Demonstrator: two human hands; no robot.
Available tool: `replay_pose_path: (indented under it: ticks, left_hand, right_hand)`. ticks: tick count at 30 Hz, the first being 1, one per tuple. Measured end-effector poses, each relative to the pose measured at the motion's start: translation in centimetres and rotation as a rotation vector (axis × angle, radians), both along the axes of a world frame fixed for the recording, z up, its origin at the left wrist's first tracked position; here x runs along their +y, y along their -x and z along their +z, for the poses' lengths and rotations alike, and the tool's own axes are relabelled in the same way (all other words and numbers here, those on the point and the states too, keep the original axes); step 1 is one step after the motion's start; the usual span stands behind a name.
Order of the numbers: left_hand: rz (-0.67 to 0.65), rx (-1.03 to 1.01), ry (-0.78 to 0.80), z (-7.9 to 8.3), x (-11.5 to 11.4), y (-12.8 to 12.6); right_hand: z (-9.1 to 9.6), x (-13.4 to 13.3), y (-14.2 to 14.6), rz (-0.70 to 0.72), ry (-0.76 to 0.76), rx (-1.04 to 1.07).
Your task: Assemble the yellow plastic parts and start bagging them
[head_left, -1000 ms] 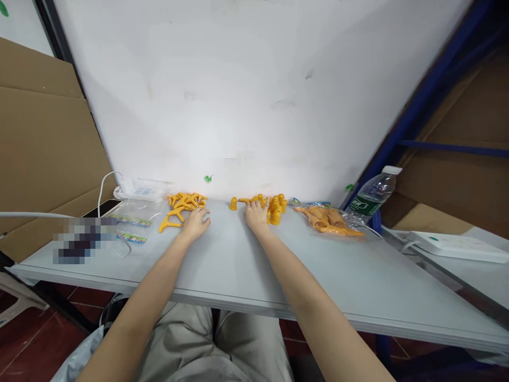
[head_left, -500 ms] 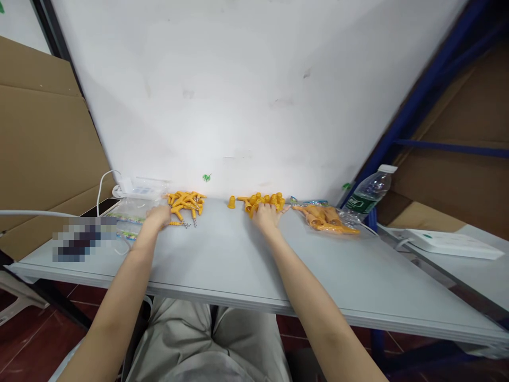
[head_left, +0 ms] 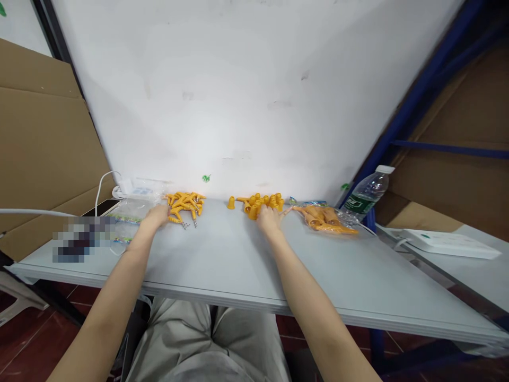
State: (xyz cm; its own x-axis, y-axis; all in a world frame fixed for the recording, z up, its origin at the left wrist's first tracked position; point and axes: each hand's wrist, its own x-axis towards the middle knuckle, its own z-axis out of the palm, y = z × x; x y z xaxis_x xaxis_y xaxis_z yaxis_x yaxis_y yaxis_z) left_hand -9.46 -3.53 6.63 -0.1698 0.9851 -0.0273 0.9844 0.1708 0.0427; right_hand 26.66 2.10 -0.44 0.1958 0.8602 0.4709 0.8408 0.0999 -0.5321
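Observation:
My left hand [head_left: 157, 215] is at the left edge of a pile of orange, branching pieces [head_left: 186, 201], some with short metal chains. Its fingers look curled against the pile, and their tips are hidden. My right hand [head_left: 269, 217] reaches into a cluster of small orange cups [head_left: 274, 201]. Its little finger sticks out to the right; the other fingers are bent and partly hidden, so what they grip cannot be made out. One orange cup [head_left: 231, 202] stands apart, left of the cluster. A long orange piece lies at the cluster's left side.
Right of the cups lies a clear plastic bag [head_left: 324, 218] with orange parts. Behind it leans a water bottle [head_left: 368, 192]. Clear packets [head_left: 127, 212] and a cable lie at the left. A white panel [head_left: 238, 106] rises behind the table [head_left: 222, 254]; cardboard [head_left: 43, 143] stands left.
My left hand has shifted slightly left, and the orange piece with a chain beside its fingers no longer shows there. My right hand has moved slightly right, uncovering more cups.

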Motion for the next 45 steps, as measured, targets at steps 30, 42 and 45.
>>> replay_pose_path:
  ticks: [30, 42, 45]
  left_hand:
    - [-0.266, -0.437, -0.516, -3.9, 0.6, -10.0]
    - [-0.196, -0.437, -0.555, -4.6, 0.8, -9.6]
    - [-0.218, -0.433, -0.573, -4.9, 0.9, -9.7]
  right_hand:
    - [0.7, -2.3, 4.7, 0.388, -0.089, -0.196]
    - [0.2, -1.9, 4.4, 0.502, -0.169, -0.114]
    - [0.1, -1.8, 4.5, 0.563, -0.187, -0.073]
